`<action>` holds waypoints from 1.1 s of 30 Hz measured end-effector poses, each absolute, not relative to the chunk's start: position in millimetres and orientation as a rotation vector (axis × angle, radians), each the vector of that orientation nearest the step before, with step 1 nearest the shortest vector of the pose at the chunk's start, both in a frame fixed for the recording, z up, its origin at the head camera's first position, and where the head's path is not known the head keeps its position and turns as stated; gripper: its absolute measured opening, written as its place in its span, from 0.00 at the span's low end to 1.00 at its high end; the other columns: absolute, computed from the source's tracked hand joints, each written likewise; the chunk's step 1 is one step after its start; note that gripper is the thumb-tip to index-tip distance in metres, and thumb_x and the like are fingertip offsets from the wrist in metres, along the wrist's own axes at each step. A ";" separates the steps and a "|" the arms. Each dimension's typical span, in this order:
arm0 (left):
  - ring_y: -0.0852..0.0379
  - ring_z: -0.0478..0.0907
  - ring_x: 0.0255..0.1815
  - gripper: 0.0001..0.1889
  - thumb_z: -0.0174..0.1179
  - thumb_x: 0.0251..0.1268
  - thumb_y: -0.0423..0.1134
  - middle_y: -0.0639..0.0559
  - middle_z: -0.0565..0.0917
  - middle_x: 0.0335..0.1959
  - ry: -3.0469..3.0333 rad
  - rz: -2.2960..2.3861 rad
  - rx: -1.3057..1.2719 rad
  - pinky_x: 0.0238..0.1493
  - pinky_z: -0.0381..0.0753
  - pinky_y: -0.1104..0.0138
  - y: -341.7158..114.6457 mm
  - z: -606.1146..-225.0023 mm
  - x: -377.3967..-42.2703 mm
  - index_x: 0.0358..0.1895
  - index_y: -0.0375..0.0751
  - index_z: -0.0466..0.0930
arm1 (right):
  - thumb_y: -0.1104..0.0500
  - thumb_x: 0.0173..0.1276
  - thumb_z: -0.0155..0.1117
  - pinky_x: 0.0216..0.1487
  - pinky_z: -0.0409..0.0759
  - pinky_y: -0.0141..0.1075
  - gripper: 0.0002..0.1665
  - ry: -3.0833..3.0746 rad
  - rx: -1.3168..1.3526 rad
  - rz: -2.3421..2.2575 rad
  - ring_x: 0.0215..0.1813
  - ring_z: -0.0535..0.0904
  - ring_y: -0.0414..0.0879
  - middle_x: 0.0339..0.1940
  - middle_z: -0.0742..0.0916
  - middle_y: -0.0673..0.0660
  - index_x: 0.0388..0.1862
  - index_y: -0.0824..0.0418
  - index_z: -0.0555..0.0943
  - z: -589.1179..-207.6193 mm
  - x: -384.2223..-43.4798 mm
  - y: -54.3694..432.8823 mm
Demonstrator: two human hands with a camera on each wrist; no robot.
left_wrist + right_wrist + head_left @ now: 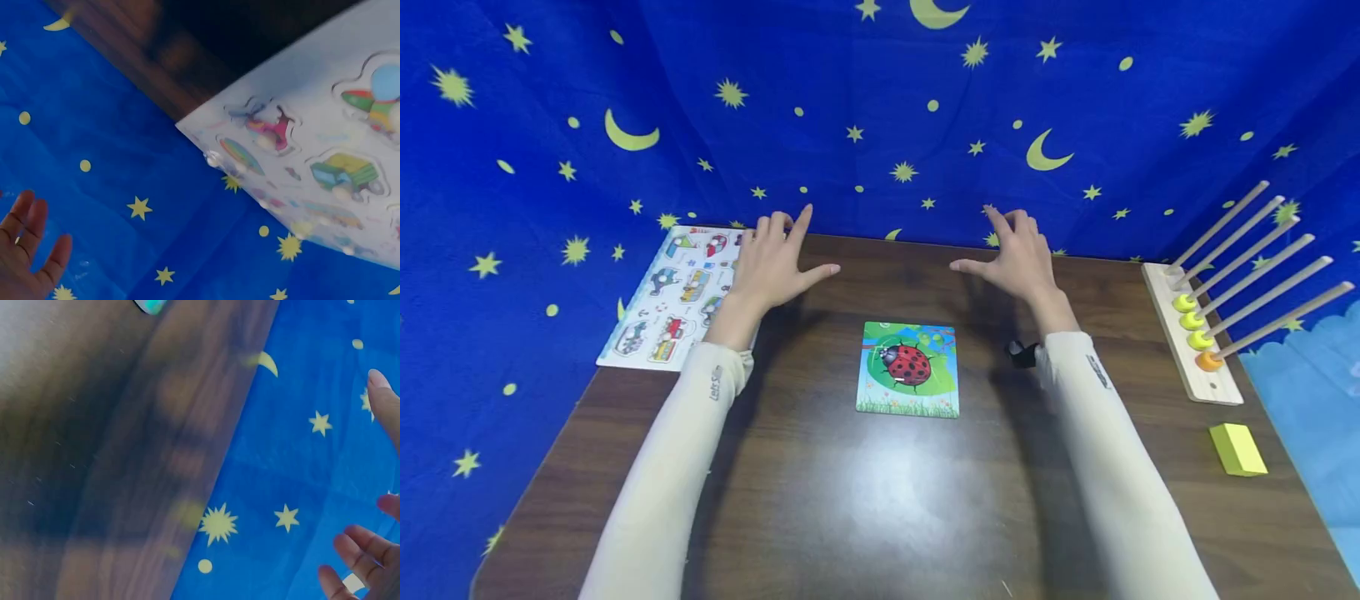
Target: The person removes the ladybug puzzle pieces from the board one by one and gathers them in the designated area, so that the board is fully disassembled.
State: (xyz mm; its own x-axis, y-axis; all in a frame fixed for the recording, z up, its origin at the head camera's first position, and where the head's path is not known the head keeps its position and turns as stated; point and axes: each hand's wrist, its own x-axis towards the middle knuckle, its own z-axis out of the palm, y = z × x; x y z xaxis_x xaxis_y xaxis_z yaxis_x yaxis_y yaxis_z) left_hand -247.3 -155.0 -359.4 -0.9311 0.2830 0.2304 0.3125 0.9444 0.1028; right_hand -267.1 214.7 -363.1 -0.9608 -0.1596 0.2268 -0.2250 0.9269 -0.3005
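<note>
My left hand (769, 265) is held over the back left of the table, fingers spread, thumb pointing inward, nothing in it. Beneath and beside it lies a white peg puzzle board (647, 333) with vehicle pictures, partly hidden by the hand and sleeve. On the right, my right hand (1018, 260) hovers near the table's back edge, its fingers extended and holding nothing. Between the forearms a square ladybug puzzle (907, 370) lies flat on the table. The right wrist view catches the fingers (362, 550) of the right hand against the blue cloth.
A wooden peg stand (1187, 333) with upright rods, several yellow rings and an orange one is at the right edge. Nearer me sits a yellow block (1237, 450). The brown table (820, 483) meets a blue star-and-moon curtain (850, 100) behind.
</note>
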 end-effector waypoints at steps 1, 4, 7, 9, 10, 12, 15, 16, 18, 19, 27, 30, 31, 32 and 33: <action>0.38 0.65 0.57 0.54 0.56 0.58 0.74 0.35 0.68 0.61 -2.879 -0.214 -0.465 0.55 0.65 0.47 -154.3 -360.5 -244.4 0.81 0.49 0.47 | 0.26 0.49 0.72 0.53 0.69 0.54 0.65 -2.889 0.312 0.491 0.57 0.67 0.61 0.64 0.71 0.67 0.79 0.54 0.59 -365.5 -264.2 213.9; 0.41 0.65 0.52 0.53 0.57 0.58 0.74 0.38 0.69 0.58 -2.861 -0.260 -0.512 0.51 0.65 0.50 -151.8 -363.8 -235.9 0.80 0.49 0.51 | 0.28 0.50 0.74 0.47 0.69 0.52 0.63 -2.907 0.372 0.499 0.52 0.68 0.59 0.60 0.72 0.67 0.78 0.55 0.61 -372.2 -255.8 211.5; 0.41 0.66 0.53 0.50 0.59 0.57 0.73 0.39 0.70 0.58 -2.835 -0.281 -0.560 0.51 0.66 0.49 -148.9 -366.7 -229.2 0.79 0.51 0.55 | 0.29 0.51 0.74 0.49 0.72 0.54 0.61 -2.924 0.415 0.501 0.54 0.69 0.60 0.60 0.72 0.67 0.77 0.56 0.63 -377.1 -248.6 209.2; 0.40 0.67 0.54 0.49 0.60 0.57 0.71 0.39 0.70 0.59 -2.821 -0.279 -0.585 0.51 0.66 0.48 -147.8 -368.9 -225.4 0.78 0.53 0.57 | 0.29 0.51 0.74 0.50 0.73 0.56 0.60 -2.939 0.432 0.517 0.55 0.70 0.61 0.61 0.72 0.67 0.77 0.55 0.64 -379.8 -244.1 206.5; 0.40 0.67 0.55 0.48 0.60 0.57 0.71 0.40 0.70 0.59 -2.818 -0.276 -0.594 0.51 0.66 0.48 -147.4 -370.0 -223.4 0.78 0.53 0.58 | 0.29 0.51 0.74 0.51 0.73 0.58 0.60 -2.943 0.439 0.529 0.56 0.71 0.61 0.62 0.73 0.67 0.76 0.55 0.65 -381.2 -242.1 204.9; 0.41 0.68 0.55 0.47 0.61 0.57 0.71 0.40 0.70 0.60 -2.813 -0.269 -0.608 0.50 0.67 0.48 -146.8 -373.2 -219.5 0.77 0.53 0.60 | 0.29 0.50 0.74 0.53 0.74 0.59 0.59 -2.958 0.455 0.554 0.58 0.72 0.61 0.62 0.73 0.67 0.76 0.55 0.66 -384.0 -237.7 201.4; 0.42 0.68 0.55 0.46 0.60 0.57 0.72 0.41 0.71 0.60 -2.806 -0.266 -0.639 0.50 0.68 0.49 -144.6 -378.9 -214.4 0.76 0.54 0.63 | 0.32 0.51 0.75 0.52 0.75 0.58 0.57 -2.975 0.477 0.598 0.57 0.74 0.61 0.61 0.74 0.66 0.74 0.56 0.68 -387.9 -231.5 196.8; 0.42 0.68 0.55 0.45 0.59 0.57 0.72 0.41 0.71 0.60 -2.806 -0.269 -0.655 0.50 0.68 0.49 -143.4 -381.0 -213.0 0.76 0.54 0.63 | 0.32 0.51 0.76 0.53 0.75 0.58 0.57 -2.983 0.478 0.615 0.57 0.74 0.61 0.62 0.74 0.65 0.74 0.56 0.68 -388.9 -229.6 195.6; 0.43 0.68 0.54 0.44 0.59 0.58 0.72 0.42 0.72 0.58 -2.797 -0.277 -0.690 0.49 0.68 0.50 -141.0 -385.7 -210.4 0.75 0.55 0.65 | 0.34 0.51 0.77 0.52 0.75 0.58 0.55 -3.010 0.482 0.660 0.56 0.74 0.59 0.61 0.74 0.64 0.74 0.56 0.69 -390.4 -226.8 193.2; 0.43 0.68 0.54 0.43 0.59 0.58 0.71 0.42 0.73 0.58 -2.794 -0.284 -0.709 0.49 0.68 0.50 -139.9 -388.0 -209.1 0.74 0.55 0.66 | 0.35 0.51 0.77 0.52 0.75 0.58 0.55 -3.026 0.485 0.679 0.56 0.75 0.59 0.60 0.74 0.63 0.74 0.56 0.69 -391.1 -225.8 191.7; 0.44 0.70 0.51 0.43 0.62 0.56 0.71 0.41 0.74 0.54 -2.848 -0.271 -0.787 0.47 0.70 0.53 -131.3 -406.5 -197.3 0.74 0.55 0.67 | 0.36 0.50 0.79 0.44 0.75 0.51 0.53 -3.118 0.583 0.705 0.44 0.76 0.53 0.53 0.76 0.59 0.73 0.55 0.71 -402.6 -219.3 178.8; 0.47 0.72 0.46 0.44 0.62 0.56 0.71 0.43 0.74 0.50 -2.883 -0.256 -0.812 0.42 0.71 0.55 -128.0 -412.3 -192.6 0.74 0.55 0.66 | 0.36 0.50 0.79 0.41 0.74 0.49 0.53 -3.142 0.613 0.693 0.40 0.74 0.52 0.50 0.76 0.59 0.72 0.55 0.71 -404.8 -216.0 175.0; 0.48 0.72 0.43 0.45 0.61 0.56 0.71 0.43 0.74 0.49 -2.896 -0.254 -0.820 0.41 0.71 0.56 -127.2 -414.3 -191.0 0.75 0.55 0.66 | 0.36 0.50 0.79 0.41 0.74 0.49 0.53 -3.148 0.623 0.688 0.40 0.74 0.52 0.50 0.76 0.59 0.72 0.55 0.71 -405.3 -215.0 173.8; 0.49 0.72 0.41 0.45 0.61 0.56 0.72 0.44 0.74 0.47 -2.909 -0.254 -0.828 0.39 0.71 0.57 -126.5 -416.2 -189.3 0.75 0.55 0.65 | 0.37 0.50 0.79 0.41 0.75 0.49 0.53 -3.153 0.636 0.683 0.40 0.75 0.52 0.50 0.76 0.59 0.72 0.55 0.72 -406.0 -214.2 172.5; 0.50 0.71 0.38 0.45 0.61 0.56 0.72 0.45 0.73 0.46 -2.925 -0.259 -0.836 0.38 0.70 0.58 -125.7 -417.9 -187.7 0.75 0.55 0.65 | 0.37 0.50 0.79 0.41 0.75 0.49 0.52 -3.156 0.651 0.680 0.40 0.75 0.51 0.50 0.76 0.59 0.71 0.55 0.72 -406.6 -213.4 171.4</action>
